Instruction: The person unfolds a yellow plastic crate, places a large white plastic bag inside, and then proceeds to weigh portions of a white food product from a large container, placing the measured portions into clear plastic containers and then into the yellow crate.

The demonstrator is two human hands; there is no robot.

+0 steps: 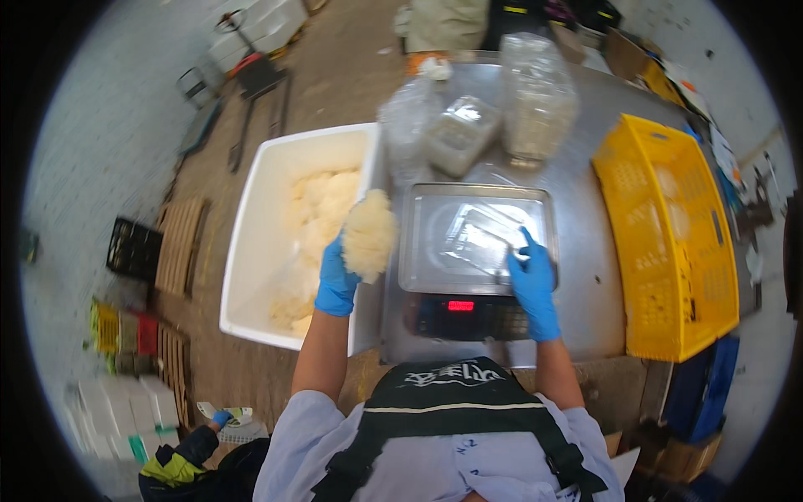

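Note:
My left hand (339,276), in a blue glove, holds a clump of pale yellow, frilly food (370,235) above the right wall of a white foam box (248,251). More of the same pale food (323,210) lies inside that box. At the right, my right hand (532,270), also gloved in blue, touches a clear plastic container (477,241) resting in a shallow metal tray (411,251). The tray sits on a digital scale (433,323) with a lit red display. Whether the fingers grip the container's edge is unclear.
Bagged stacks of clear containers (539,100) stand behind the tray on the steel table (590,251). A yellow plastic crate (652,263) holds round pale items at the right. A pallet jack (257,78) and wooden pallets (182,245) are at the left; a co-worker's sleeve (182,455) shows lower left.

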